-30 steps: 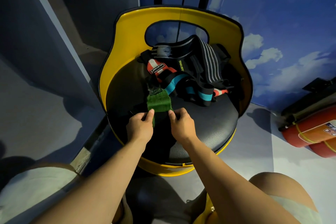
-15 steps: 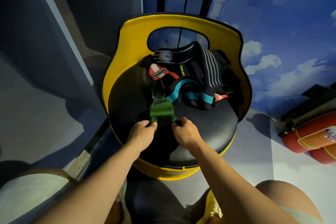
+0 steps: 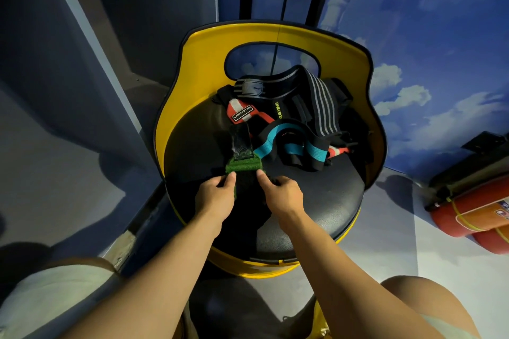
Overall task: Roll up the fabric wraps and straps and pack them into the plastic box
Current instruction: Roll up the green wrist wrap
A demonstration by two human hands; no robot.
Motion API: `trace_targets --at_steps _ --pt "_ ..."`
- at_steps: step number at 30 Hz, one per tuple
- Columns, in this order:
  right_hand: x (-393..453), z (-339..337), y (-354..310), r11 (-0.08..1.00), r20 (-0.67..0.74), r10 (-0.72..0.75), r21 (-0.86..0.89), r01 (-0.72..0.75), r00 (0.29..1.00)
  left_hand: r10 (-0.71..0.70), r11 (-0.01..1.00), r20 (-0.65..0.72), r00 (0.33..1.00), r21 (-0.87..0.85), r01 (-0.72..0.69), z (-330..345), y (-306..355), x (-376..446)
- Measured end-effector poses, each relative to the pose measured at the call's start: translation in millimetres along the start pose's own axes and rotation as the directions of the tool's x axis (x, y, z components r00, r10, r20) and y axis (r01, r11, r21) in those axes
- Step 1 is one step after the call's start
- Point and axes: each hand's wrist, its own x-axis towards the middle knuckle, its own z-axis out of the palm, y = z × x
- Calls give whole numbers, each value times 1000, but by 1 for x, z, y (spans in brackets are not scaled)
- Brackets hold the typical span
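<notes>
A green fabric wrap (image 3: 243, 166) with a black strap end lies on the black seat of a yellow chair (image 3: 316, 201). My left hand (image 3: 217, 195) pinches its left edge. My right hand (image 3: 281, 192) pinches its right edge. The near end of the wrap is folded over into a short roll between my thumbs. Behind it a pile of wraps (image 3: 297, 124) is heaped at the back of the seat: black with blue stripe, red and white, black with grey stripes. No plastic box is in view.
The yellow chair back (image 3: 278, 36) with a cut-out rises behind the pile. Red fire extinguishers (image 3: 473, 217) lie on the floor at the right. My knees show at both lower corners. A blue wall panel stands at the left.
The green part of the wrap has grown shorter as my two hands rolled its near end away from me. Both hands have shifted slightly forward on the seat.
</notes>
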Motion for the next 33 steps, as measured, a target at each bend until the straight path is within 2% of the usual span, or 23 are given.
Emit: trace_targets --at_steps 3,5,9,14,20,27,33 --pt "1 -1 -3 973 101 95 202 -114 990 -80 981 11 997 -175 81 -6 3 3" --pt "-1 -4 -7 949 178 113 272 -160 977 -106 955 63 992 -274 119 -10 7 4" --pt "-3 -13 -13 904 217 102 386 -181 971 -74 948 195 978 -290 130 -17 6 -3" --pt "-10 -26 -24 849 353 26 486 -207 935 -20 940 220 975 -329 93 -23 16 -11" --pt "-14 -45 -35 820 442 -43 528 -222 896 73 966 211 975 -257 -16 -28 26 -24" --pt "-6 -55 -46 862 380 11 465 -201 925 136 989 260 956 -97 -114 -39 45 -25" --pt "2 -69 -63 846 360 79 470 -254 930 151 989 198 969 -39 -146 -50 60 -11"
